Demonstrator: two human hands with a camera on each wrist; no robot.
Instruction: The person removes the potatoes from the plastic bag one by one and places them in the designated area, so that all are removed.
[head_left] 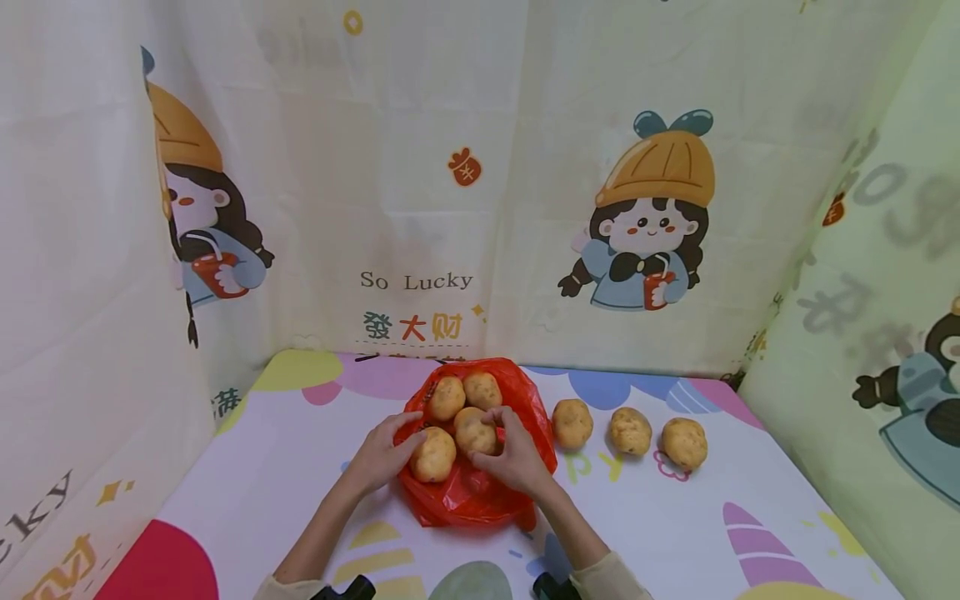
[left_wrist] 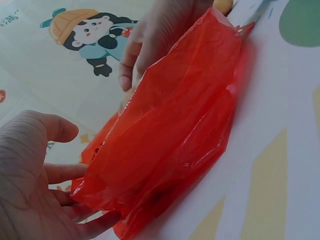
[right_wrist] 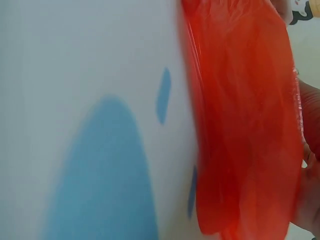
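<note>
An open red plastic bag (head_left: 474,498) sits on the table with several potatoes in it. My right hand (head_left: 519,458) reaches over the bag's right side and holds one potato (head_left: 472,429) between thumb and fingers. At the bag's left rim is my left hand (head_left: 381,455), its thumb beside the nearest potato (head_left: 432,456). The left wrist view shows that hand's fingers (left_wrist: 65,173) extended against the bag, thumb apart from it. Two more potatoes, one on the left (head_left: 447,398) and one on the right (head_left: 482,390), lie deeper in the bag. In the right wrist view the bag wall hides the held potato.
Three potatoes stand in a row right of the bag: a near one (head_left: 572,423), a middle one (head_left: 630,431) and a far-right one (head_left: 684,443). A patterned cloth covers the table (head_left: 285,492). Printed curtains (head_left: 525,208) enclose the back and both sides.
</note>
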